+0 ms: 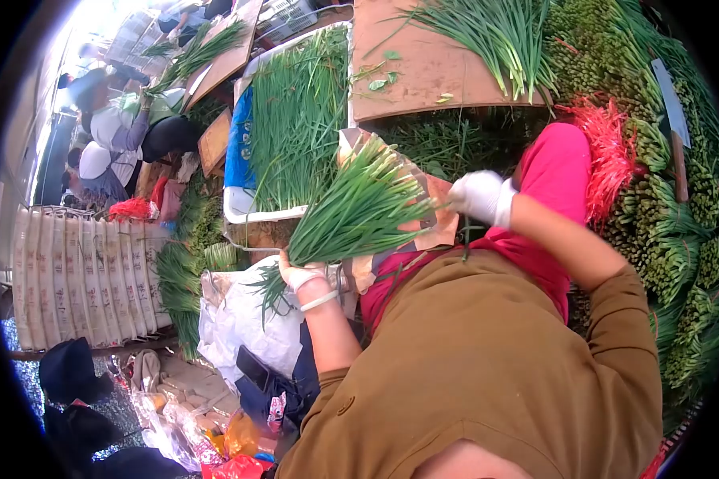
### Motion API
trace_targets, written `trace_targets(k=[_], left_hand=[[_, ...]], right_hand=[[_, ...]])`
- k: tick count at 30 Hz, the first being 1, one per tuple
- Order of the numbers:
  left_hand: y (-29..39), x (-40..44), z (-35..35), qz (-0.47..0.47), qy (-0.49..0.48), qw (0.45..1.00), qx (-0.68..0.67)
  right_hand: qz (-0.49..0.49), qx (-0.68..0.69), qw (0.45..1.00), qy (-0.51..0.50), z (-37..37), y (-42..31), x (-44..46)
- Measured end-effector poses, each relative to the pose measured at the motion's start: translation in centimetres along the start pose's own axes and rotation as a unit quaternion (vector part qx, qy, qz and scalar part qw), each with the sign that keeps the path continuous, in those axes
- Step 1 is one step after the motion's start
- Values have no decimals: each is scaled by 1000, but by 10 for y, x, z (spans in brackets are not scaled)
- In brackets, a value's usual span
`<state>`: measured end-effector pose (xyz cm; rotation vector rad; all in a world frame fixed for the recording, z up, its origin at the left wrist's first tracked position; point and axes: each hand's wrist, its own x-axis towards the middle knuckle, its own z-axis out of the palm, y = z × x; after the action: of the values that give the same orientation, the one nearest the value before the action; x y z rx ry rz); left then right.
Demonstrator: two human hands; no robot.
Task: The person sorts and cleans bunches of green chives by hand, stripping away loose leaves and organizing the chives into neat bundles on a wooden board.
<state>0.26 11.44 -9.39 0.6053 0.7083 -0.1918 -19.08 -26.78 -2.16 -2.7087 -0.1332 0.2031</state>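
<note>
My left hand (pixel 299 274), in a white glove, is wrapped round the leafy end of a bunch of green stalks (pixel 363 209) held over my lap. The pale cut ends fan out toward the upper right. My right hand (pixel 473 196), also gloved in white, is closed near those cut ends; what its fingers pinch, if anything, is too small to make out. Loose leaves hang below my left hand. Beyond the bunch, a white crate (pixel 233 209) holds more long green stalks. Another pile of stalks (pixel 507 40) lies on a brown board (pixel 447 80).
A knife (pixel 673 108) rests on bundled stalks at the right, beside red plastic strips (pixel 603 152). White stacked material (pixel 96 279) stands at the left. Several people work at the upper left. A phone (pixel 253 366) and plastic bags (pixel 242 435) lie at the lower left.
</note>
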Motion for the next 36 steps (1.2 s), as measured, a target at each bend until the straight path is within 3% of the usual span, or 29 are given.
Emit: trace_targets(k=[2,3,4,6,8,9,11,14,16,18,20,22,25,26,27,30,32,34,36], left_hand=[[-1,-4,4,-14,3,1000,-8],[-1,-12,8,-17,-3,1000,-5],[-1,-22,15,-21,-9,1000,-3],[-4,-24,15,-13,-10,1000,1],[0,-15,9,9,-4,1000,14],[2,-14,7,-4,-25,1000,7],[4,-9,5,-5,-28,1000,5],[6,-17,9,-1,-26,1000,8],[6,-22,11,0,-18,1000,13],[5,-23,11,-2,-9,1000,21],[4,-16,7,-13,0,1000,16],[5,-12,6,-23,3,1000,11],[3,-12,7,-18,19,1000,10],[2,-15,9,-19,19,1000,12],[3,-18,11,-19,18,1000,15],[7,-17,9,-22,8,1000,10],[8,-12,6,-23,5,1000,10],[8,-8,4,-23,6,1000,15],[10,-4,0,-34,-23,999,4]], right_hand=[[86,-162,979,-93,-20,48,-5],[170,-256,929,-204,-55,43,-14],[185,-302,932,-79,-39,75,-17],[125,-121,981,88,-60,60,-14],[84,94,979,159,-58,36,8],[104,206,963,143,-56,17,19],[97,305,941,108,-50,-14,37],[62,349,930,97,-33,-28,56],[64,260,958,101,-45,-25,47],[32,57,993,101,-42,20,39],[176,-164,963,-120,-56,63,24],[177,-252,943,-125,-38,105,8],[115,63,991,24,-37,65,34],[95,176,977,76,-31,46,42],[114,281,952,32,-40,20,53],[64,441,891,92,-14,-10,90],[90,509,849,109,-7,-10,93],[93,370,916,125,-27,-7,82],[38,303,934,187,-23,28,74]])
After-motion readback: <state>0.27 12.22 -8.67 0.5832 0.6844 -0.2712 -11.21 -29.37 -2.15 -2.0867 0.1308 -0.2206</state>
